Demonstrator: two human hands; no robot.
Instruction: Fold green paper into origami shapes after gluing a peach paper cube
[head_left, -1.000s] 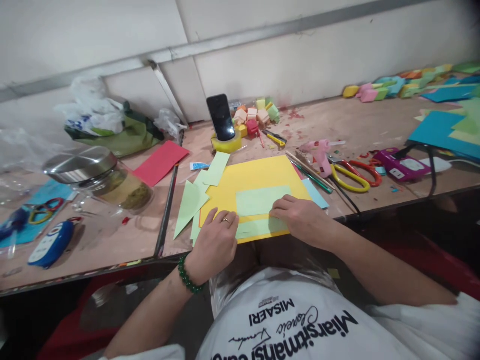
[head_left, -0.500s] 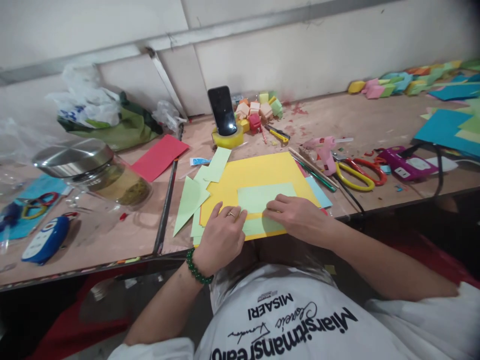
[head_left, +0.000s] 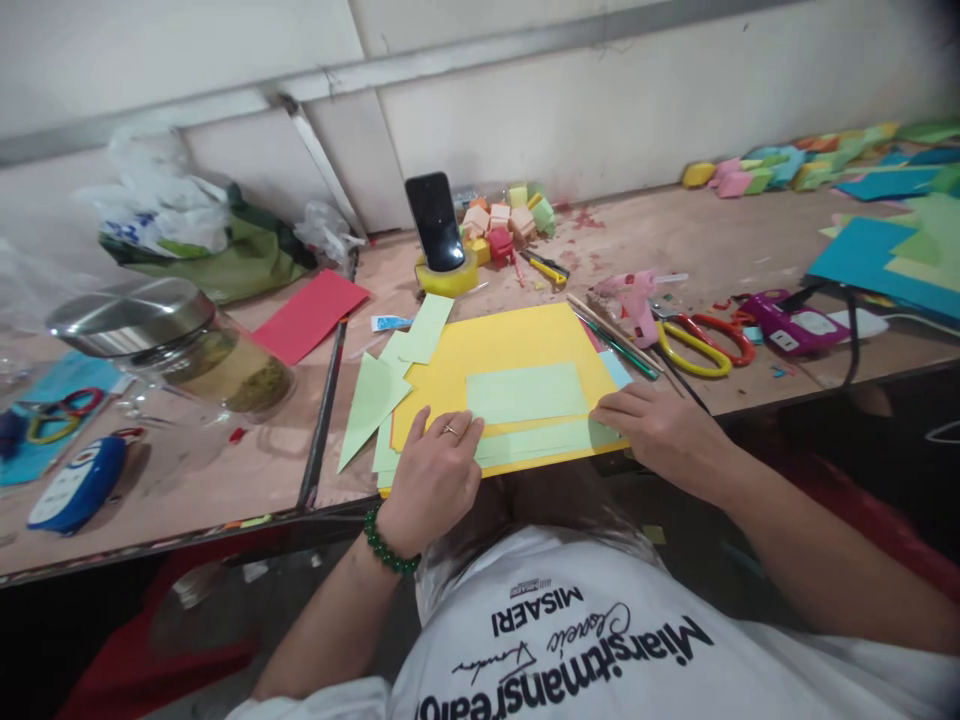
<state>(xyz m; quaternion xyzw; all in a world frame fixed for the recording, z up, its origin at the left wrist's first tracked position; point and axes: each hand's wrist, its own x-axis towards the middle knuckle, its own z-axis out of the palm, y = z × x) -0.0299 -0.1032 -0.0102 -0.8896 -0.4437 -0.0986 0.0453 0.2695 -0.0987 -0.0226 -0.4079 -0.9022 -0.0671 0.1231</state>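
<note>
A yellow sheet [head_left: 517, 335] lies at the table's front edge, with a light green paper rectangle [head_left: 525, 393] on it. Below this rectangle, a long light green paper strip [head_left: 540, 443] runs along the front. My left hand [head_left: 435, 460], with a ring and green bead bracelet, rests its slightly spread fingers on the strip's left part. At the strip's right end, my right hand [head_left: 660, 435] has its fingers bent and pressed together on the paper; its thumb is mostly hidden. Loose light green pieces [head_left: 371, 405] overlap the sheet's left side.
A phone [head_left: 435, 222] leans upright on a yellow tape roll [head_left: 448, 278]. Right of the sheet lie pencils [head_left: 619, 340], a pink glue gun [head_left: 634, 300], scissors [head_left: 694, 350] and a purple power strip [head_left: 791, 325]. A lidded glass jar [head_left: 232, 370] stands left, near red paper [head_left: 311, 315].
My right hand has slid right along the strip, from near its middle to its right end, uncovering the green rectangle. My left hand stays on the left part. The view has shifted slightly.
</note>
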